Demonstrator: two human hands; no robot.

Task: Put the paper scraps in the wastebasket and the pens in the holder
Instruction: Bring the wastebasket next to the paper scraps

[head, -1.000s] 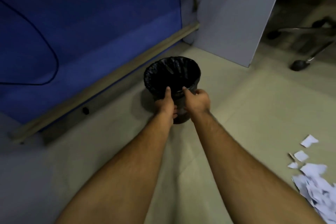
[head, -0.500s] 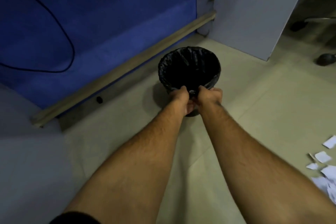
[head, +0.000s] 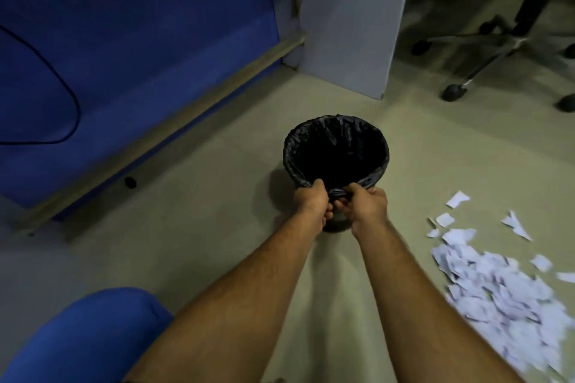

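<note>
Wastebasket (head: pixel 336 149): round, tapering toward the base, lined with a crinkled glossy black plastic bag (head: pixel 311 136) folded over the rim; standing upright on the pale beige floor (head: pixel 217 227), near the middle of the view. Interior dark, contents impossible to make out. Left hand (head: pixel 311 200) and right hand (head: pixel 368 202) side by side at the near rim, fingers of each curled over the bag's edge and gripping it, thumbs toward each other, almost touching. Bare forearms reaching forward from the bottom of the frame.

Paper scraps (head: pixel 504 292): white, torn into irregular angular bits, some creased, heaped in a loose blurred pile on the floor to the right of the basket, apart from it; a few stray pieces nearer the basket, flat on the floor.

Behind, a blue fabric-faced partition (head: pixel 140 40) with a pale strip along its foot and a thin black cable (head: pixel 71 96) looping across it. Beside that, a smooth grey upright panel (head: pixel 348 18). Top right, the metal star base and dark castors of an office chair (head: pixel 485 49). Lower left, a rounded blue cushioned shape (head: pixel 81 336).
</note>
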